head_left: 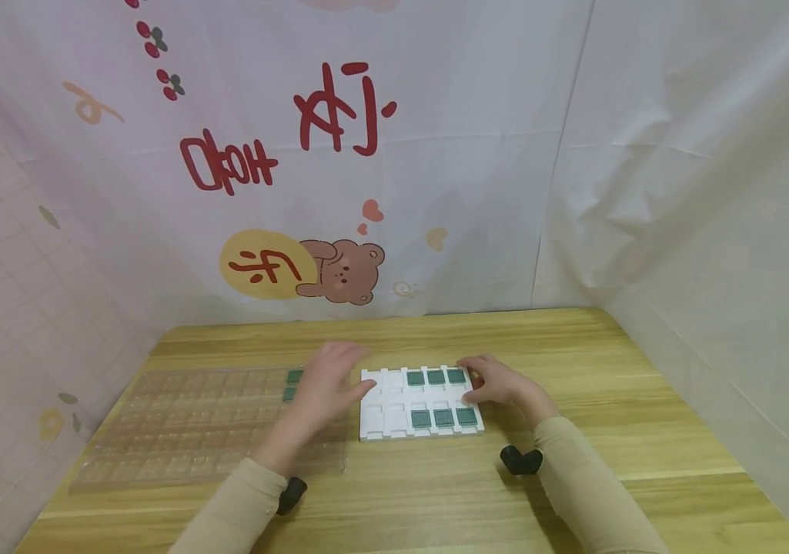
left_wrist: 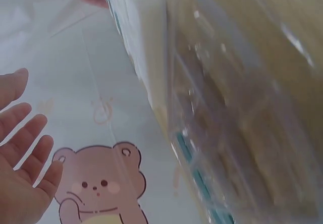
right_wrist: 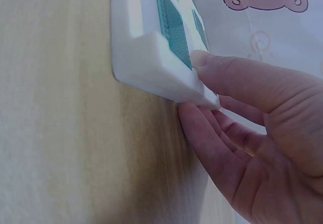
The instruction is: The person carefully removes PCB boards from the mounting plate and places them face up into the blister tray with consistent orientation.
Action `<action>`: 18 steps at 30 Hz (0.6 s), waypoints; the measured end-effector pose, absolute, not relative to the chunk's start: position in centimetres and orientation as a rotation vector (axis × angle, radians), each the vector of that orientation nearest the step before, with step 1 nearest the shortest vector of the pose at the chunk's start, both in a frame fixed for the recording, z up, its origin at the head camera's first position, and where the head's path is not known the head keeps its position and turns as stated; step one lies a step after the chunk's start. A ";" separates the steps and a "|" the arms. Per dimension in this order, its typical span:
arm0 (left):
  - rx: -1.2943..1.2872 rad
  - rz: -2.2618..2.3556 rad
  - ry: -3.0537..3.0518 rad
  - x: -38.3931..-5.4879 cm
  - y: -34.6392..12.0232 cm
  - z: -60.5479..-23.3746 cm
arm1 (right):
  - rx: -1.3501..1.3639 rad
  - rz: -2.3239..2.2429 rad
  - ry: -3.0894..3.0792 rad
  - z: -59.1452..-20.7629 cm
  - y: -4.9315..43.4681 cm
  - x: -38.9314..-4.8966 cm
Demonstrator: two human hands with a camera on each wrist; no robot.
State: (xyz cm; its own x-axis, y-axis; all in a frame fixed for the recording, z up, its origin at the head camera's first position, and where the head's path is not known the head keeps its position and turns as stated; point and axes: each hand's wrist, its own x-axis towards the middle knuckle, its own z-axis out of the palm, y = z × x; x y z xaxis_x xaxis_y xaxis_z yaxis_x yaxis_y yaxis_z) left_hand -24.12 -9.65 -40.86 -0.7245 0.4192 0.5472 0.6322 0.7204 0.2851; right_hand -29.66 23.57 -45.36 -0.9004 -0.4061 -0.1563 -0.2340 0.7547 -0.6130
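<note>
A white plastic tray [head_left: 373, 425] with shallow pockets lies on the table, several square green chips [head_left: 420, 418] filling pockets toward its right side. The pockets at its left end hold none. My right hand [head_left: 501, 385] grips the tray's right end, thumb on the top edge and fingers against the side in the right wrist view. My left hand [head_left: 328, 381] is raised over the gap between this tray and a clear pocketed tray [head_left: 148, 483], fingers spread and nothing in them. Two green chips [head_left: 295, 376] show near the clear tray's far right corner, partly beside my left hand.
The wooden table [head_left: 422, 500] carries both trays. A pale printed cloth [head_left: 477, 154] hangs behind and on both sides of it. A black wrist strap part [head_left: 522, 460] sticks out under the right sleeve, another [head_left: 292, 496] by the left sleeve.
</note>
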 end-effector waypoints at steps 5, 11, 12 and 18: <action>-0.840 -0.672 -2.485 -24.0 -8.5 -41.0 | -0.505 -0.891 2.666 -45.5 23.6 -29.8; -0.853 -0.716 -2.504 -23.9 -6.8 -40.8 | -0.510 -0.885 2.666 -45.4 23.7 -29.7; -0.851 -0.717 -2.514 -23.9 -6.6 -40.8 | -0.511 -0.882 2.667 -45.4 23.7 -29.7; -0.861 -0.696 -2.549 -24.4 -5.1 -40.7 | -0.508 -0.873 2.670 -45.4 23.7 -29.7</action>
State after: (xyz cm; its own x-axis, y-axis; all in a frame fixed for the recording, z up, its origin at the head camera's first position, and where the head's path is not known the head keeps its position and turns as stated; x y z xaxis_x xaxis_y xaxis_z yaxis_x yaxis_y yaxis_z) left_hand -24.45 -5.12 -40.75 -0.7492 0.4613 0.4754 0.6388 0.6930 0.3343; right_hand -29.72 23.70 -45.37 -0.8973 -0.4122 -0.1578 -0.2394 0.7548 -0.6107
